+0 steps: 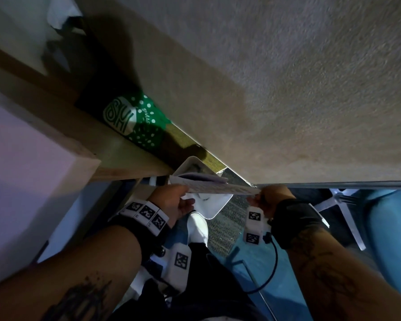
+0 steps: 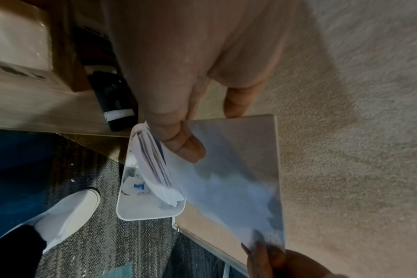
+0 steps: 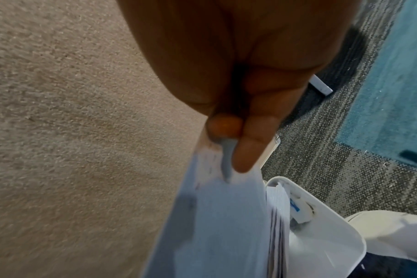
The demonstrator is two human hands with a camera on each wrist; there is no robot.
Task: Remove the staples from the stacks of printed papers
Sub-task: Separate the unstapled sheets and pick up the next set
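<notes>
A stack of printed papers (image 1: pixel 218 189) is held level between both hands, above a white bin (image 1: pixel 214 208) on the floor. My left hand (image 1: pixel 171 200) pinches its left end, thumb (image 2: pixel 186 144) on the top sheet (image 2: pixel 226 178) and fingers beneath. My right hand (image 1: pixel 267 200) pinches the opposite corner between thumb and forefinger (image 3: pixel 236 150). In the right wrist view the sheets (image 3: pixel 214 225) fan apart at their edge over the bin (image 3: pixel 333 235). A grey pointed tip (image 3: pixel 226 167) lies against the paper by the thumb; I cannot tell if it is a nail or a tool. No staple is visible.
A beige fabric partition (image 1: pixel 287 89) stands right behind the papers. A wooden shelf unit (image 1: pixel 79 126) with a green dotted bag (image 1: pixel 137 121) and a dark bottle (image 2: pixel 112 105) is on the left. The bin (image 2: pixel 150 212) holds scraps. My white shoe (image 1: pixel 197 228) and a chair base (image 1: pixel 347 209) are on the carpet.
</notes>
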